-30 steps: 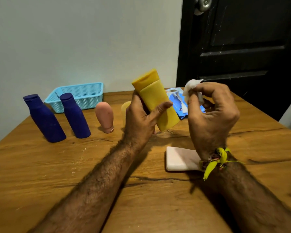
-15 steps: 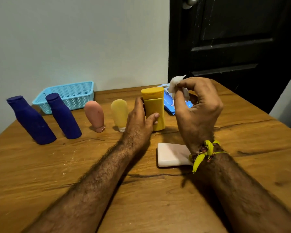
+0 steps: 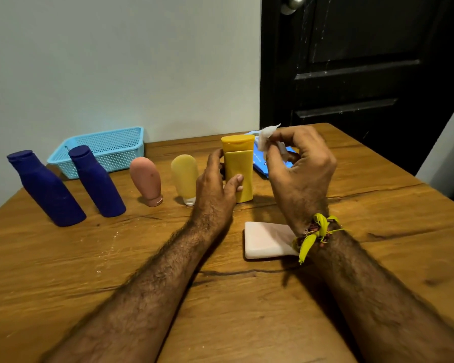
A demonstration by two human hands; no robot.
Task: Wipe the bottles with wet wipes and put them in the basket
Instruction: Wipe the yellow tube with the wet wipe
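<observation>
A dark yellow bottle (image 3: 238, 166) stands upright on the wooden table (image 3: 89, 258), and my left hand (image 3: 215, 187) holds it at its left side, thumb across the front. My right hand (image 3: 299, 169) hovers just right of it, pinching a crumpled white wet wipe (image 3: 266, 138). In a row to the left stand a pale yellow bottle (image 3: 185, 176), a pink bottle (image 3: 146, 179) and two dark blue bottles (image 3: 97, 182) (image 3: 45, 188). The light blue mesh basket (image 3: 102, 149) sits behind them by the wall.
A blue wet-wipe pack (image 3: 262, 169) lies behind my right hand, mostly hidden. A flat white bar (image 3: 266, 241) rests on the table under my right wrist. The wall runs along the table's back; a black door (image 3: 364, 61) stands at the back right.
My left hand brought the dark yellow bottle down from a tilted, raised hold and stood it upright on the table. My right hand kept the wipe and lowered slightly.
</observation>
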